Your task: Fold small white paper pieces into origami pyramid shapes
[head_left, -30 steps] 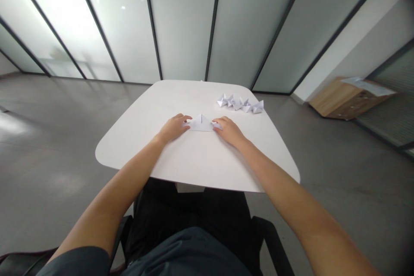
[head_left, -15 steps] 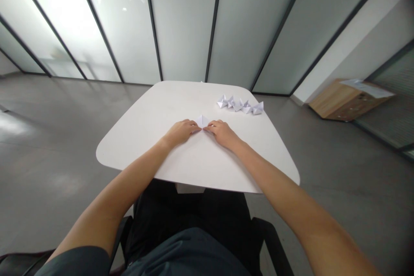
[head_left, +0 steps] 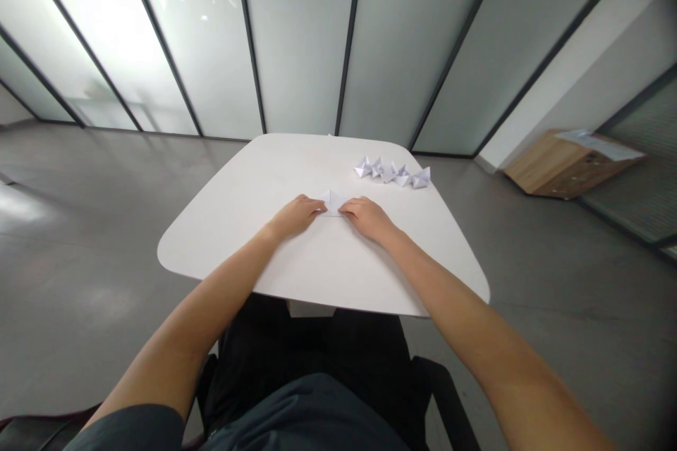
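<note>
A small folded sheet of white paper [head_left: 331,204] lies on the white table in front of me. A crease runs up its middle to a point at the far side, and its near edge is straight. My left hand [head_left: 302,214] grips its left side with curled fingers. On the other side, my right hand [head_left: 369,215] has its fingers closed on the right part of the paper. Both sides of the sheet are partly hidden under the fingers.
Several folded white paper shapes [head_left: 392,173] stand in a row at the table's back right. The white table [head_left: 222,246] has rounded corners. A wooden cabinet [head_left: 555,163] is on the floor to the right, and frosted glass panels rise behind.
My fingertips have drawn apart from the paper's middle toward its two sides. More of the paper's centre and near edge shows now.
</note>
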A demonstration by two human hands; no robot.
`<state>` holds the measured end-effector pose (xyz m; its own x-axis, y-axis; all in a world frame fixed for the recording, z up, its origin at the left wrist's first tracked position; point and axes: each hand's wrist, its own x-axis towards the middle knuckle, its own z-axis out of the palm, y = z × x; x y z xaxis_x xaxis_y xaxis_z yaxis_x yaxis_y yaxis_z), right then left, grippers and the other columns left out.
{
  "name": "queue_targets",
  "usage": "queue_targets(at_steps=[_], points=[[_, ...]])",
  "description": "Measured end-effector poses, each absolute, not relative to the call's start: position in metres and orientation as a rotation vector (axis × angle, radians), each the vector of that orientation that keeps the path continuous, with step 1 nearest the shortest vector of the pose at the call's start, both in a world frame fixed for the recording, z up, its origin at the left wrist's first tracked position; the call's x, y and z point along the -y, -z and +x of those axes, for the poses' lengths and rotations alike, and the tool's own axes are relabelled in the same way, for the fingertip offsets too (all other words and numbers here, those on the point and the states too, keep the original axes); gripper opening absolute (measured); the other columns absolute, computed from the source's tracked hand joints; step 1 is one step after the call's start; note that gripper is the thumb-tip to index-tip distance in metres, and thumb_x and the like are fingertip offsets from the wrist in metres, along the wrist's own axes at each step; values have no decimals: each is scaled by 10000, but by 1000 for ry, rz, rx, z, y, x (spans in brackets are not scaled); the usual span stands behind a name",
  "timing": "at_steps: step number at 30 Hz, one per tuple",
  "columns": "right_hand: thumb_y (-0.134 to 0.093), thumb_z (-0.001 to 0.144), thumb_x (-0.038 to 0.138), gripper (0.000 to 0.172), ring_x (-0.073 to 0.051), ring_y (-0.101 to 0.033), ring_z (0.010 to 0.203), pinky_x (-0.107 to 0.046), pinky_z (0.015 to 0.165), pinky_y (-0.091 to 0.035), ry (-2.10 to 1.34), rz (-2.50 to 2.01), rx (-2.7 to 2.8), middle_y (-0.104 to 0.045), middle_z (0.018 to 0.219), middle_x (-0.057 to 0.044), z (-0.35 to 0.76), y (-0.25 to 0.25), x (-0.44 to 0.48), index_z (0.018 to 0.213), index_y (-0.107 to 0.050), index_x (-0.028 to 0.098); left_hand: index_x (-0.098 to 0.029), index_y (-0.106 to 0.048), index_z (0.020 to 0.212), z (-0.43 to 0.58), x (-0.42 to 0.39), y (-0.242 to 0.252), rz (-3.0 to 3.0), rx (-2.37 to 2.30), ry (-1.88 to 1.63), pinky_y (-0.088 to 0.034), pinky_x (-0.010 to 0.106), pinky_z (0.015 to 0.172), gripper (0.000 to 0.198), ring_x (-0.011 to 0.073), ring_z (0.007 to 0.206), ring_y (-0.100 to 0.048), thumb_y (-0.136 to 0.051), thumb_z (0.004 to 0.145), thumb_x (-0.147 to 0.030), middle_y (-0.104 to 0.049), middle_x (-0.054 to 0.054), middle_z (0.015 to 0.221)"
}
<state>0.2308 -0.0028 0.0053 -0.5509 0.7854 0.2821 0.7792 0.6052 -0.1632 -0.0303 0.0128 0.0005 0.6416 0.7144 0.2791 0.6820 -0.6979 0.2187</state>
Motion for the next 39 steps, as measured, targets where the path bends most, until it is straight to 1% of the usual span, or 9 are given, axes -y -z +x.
queue_targets(at_steps=[5, 11, 15, 18, 21, 27, 31, 34, 39], points=[[-617, 983, 150, 255, -223, -693, 1150, -354, 1073, -481, -189, -1304, 2392, -769, 1192, 11, 254, -2, -6, 1099, -813, 264, -258, -748, 1230, -51, -20, -7, 2655, -1216, -493, -486, 335, 1077, 353, 223, 1189, -686, -511, 974, -200, -742, 22, 1293], [-668, 934, 171, 221, -216, -735, 1109, -346, 1072, -519, -409, -1338, 2250, -781, 1141, 8, 279, 1, -8, 1040, -831, 276, -281, -771, 1194, -59, -18, -11, 2569, -1268, -480, -490, 319, 1076, 375, 205, 1164, -705, -525, 931, -176, -756, -17, 1263], [-648, 923, 157, 251, -217, -732, 1116, -352, 1076, -523, -412, -1352, 2256, -776, 1158, 10, 279, 0, -7, 1051, -829, 276, -281, -767, 1191, -54, -11, -14, 2595, -1312, -486, -529, 307, 965, 310, 207, 1028, -733, -574, 955, -341, -786, 7, 1169], [-636, 921, 169, 259, -214, -740, 1068, -346, 1042, -538, -358, -1366, 2295, -776, 1162, 15, 276, -1, -6, 1057, -829, 278, -297, -733, 1245, -48, -4, -16, 2701, -1334, -489, -524, 318, 939, 366, 233, 1089, -708, -602, 954, -475, -760, 28, 1227], [-661, 927, 251, 229, -226, -730, 1041, -349, 1016, -531, -235, -1386, 2354, -782, 1149, 9, 273, -3, -4, 1086, -821, 283, -339, -682, 1317, -43, 0, -19, 2777, -1404, -464, -519, 336, 929, 407, 248, 1137, -685, -580, 971, -524, -727, 35, 1294], [-688, 946, 422, 284, -262, -659, 1082, -385, 1012, -457, 8, -1403, 2463, -758, 1217, -35, 261, -10, 4, 1154, -792, 258, -368, -629, 1370, -37, 6, -24, 2879, -1402, -428, -511, 329, 867, 382, 233, 1086, -699, -450, 1047, -469, -728, 30, 1280], [-653, 974, 488, 308, -294, -589, 1158, -426, 1017, -412, 76, -1466, 2465, -745, 1236, -50, 251, -15, 9, 1164, -788, 287, -388, -584, 1414, -33, 10, -25, 2923, -1409, -391, -500, 340, 831, 393, 238, 1041, -712, -391, 1072, -374, -717, 44, 1301], [-641, 986, 447, 278, -296, -581, 1175, -432, 1037, -407, 66, -1503, 2480, -740, 1220, -75, 245, -17, 7, 1133, -797, 270, -369, -590, 1405, -27, 13, -25, 2969, -1407, -327, -494, 368, 823, 403, 265, 1041, -702, -412, 1052, -288, -720, 75, 1273], [-697, 933, 343, 215, -280, -654, 1111, -362, 974, -481, -52, -1571, 2518, -738, 1191, -86, 237, -26, 0, 1102, -808, 270, -264, -677, 1247, -13, 9, -27, 2978, -1441, -265, -472, 385, 844, 335, 278, 1020, -685, -435, 1020, -226, -730, 126, 1095]])
